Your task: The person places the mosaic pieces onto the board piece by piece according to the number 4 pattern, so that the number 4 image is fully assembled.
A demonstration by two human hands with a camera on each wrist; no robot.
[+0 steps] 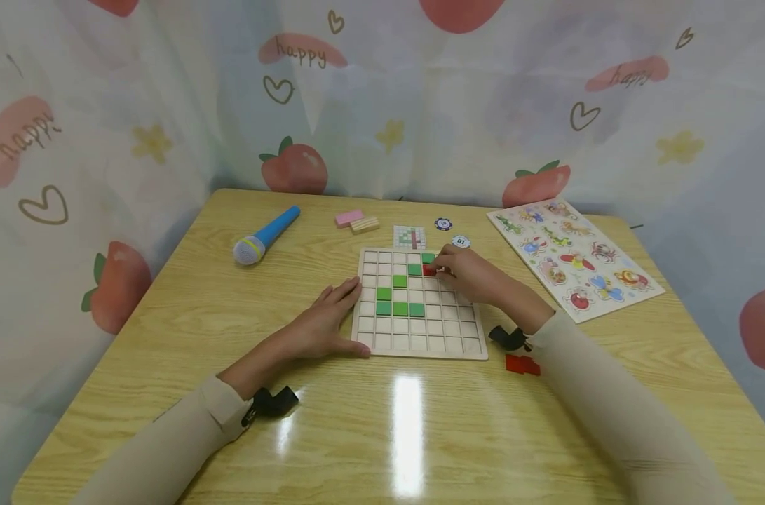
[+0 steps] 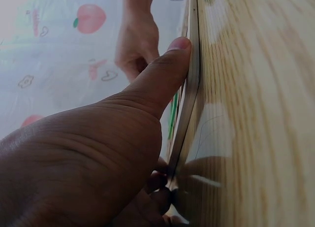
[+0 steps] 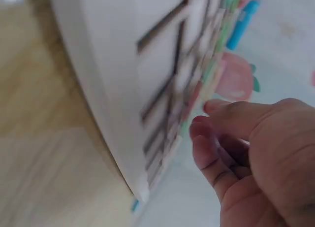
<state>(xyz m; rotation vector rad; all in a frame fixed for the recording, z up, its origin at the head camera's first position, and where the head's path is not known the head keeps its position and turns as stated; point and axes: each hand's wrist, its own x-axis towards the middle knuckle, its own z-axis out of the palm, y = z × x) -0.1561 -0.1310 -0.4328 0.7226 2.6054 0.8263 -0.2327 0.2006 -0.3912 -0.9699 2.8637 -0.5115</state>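
Note:
A wooden grid board [image 1: 445, 344] lies on the table with several green tiles [image 1: 400, 308] in its squares. My left hand [image 1: 322, 326] steadies the board, its thumb [image 2: 167, 69] along the near edge and its fingers at the left side. At the upper right squares, my right hand [image 1: 473, 273] bends over a red tile [image 1: 429, 270], partly hiding it. In the right wrist view, that hand's thumb and fingertips [image 3: 204, 143] sit close to the red tile [image 3: 193, 100], which looks set in the board; nothing shows between them. More red tiles [image 1: 522, 365] lie right of the board.
Behind the board lie a patterned grid card [image 1: 409, 237], a dark chip [image 1: 443, 224], a pale chip [image 1: 461, 241], and pink [image 1: 349, 218] and striped [image 1: 364, 224] blocks. A blue toy microphone [image 1: 265, 237] is at left, an insect puzzle board [image 1: 574, 259] at right.

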